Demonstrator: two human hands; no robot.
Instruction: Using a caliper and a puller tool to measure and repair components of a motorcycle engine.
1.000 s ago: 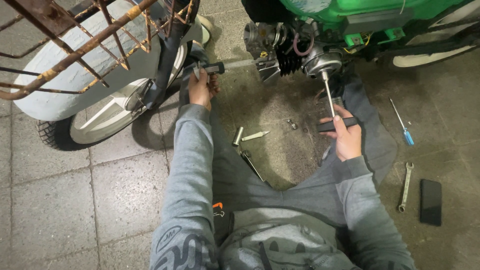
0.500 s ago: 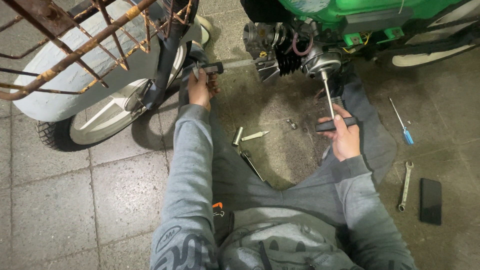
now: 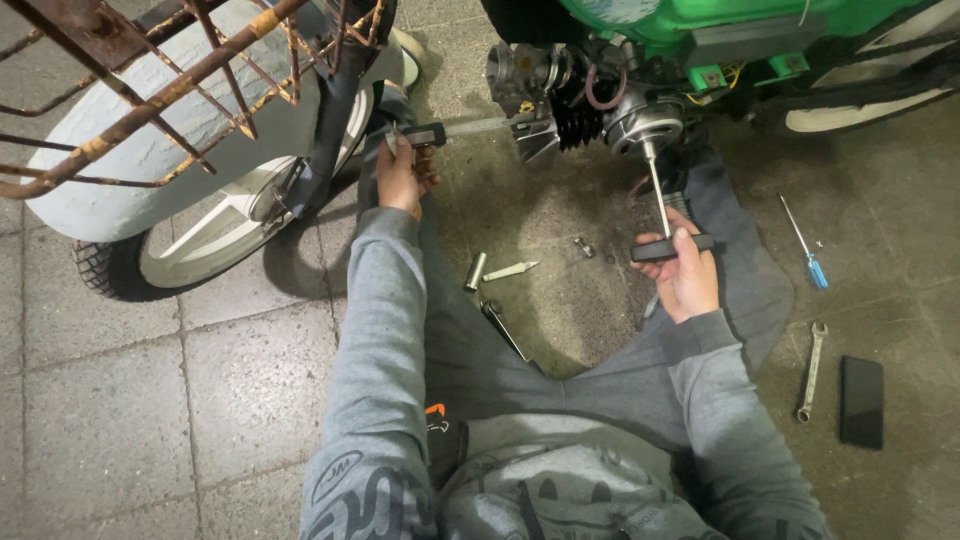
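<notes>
Stained paving floor (image 3: 200,400); spanner (image 3: 812,370), phone (image 3: 861,401) right. Left hand (image 3: 400,175) grasping black handle (image 3: 425,134); right hand (image 3: 685,275) clenched on T-wrench (image 3: 660,205).

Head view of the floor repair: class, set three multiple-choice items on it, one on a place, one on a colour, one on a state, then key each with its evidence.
1. Where does the blue-handled screwdriver lie?
A. on the floor, right of the right hand
B. in the rusty basket
C. on the person's lap

2. What colour is the bodywork above the engine?
A. red
B. green
C. white

3. What is the right hand doing?
A. resting flat on the floor
B. holding the phone
C. gripping the T-handle wrench

Key: 1 A, it lies on the paving beyond that hand. 2 B, the panels are bright green. 3 C, the fingers close round the crossbar, with its shaft reaching the engine.
</notes>
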